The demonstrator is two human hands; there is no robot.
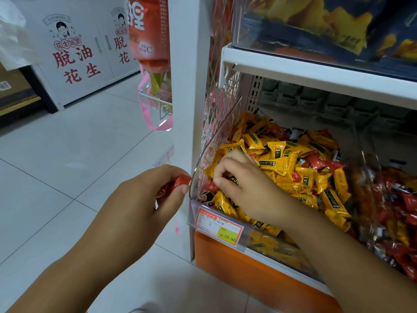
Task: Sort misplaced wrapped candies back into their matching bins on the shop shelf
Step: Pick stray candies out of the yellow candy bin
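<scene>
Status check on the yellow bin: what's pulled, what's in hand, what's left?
Done: the left hand grips red candies pulled clear of the yellow bin. In hand: the right hand digs at another red candy in its front corner. Left: more stray reds lie among the yellows, and the held ones still need the red bin.

Two bare forearms reach in from 7 and 4 o'clock. The left hand [144, 199] and right hand [246, 188] are bare too, the left thumbnail short and plain.
</scene>
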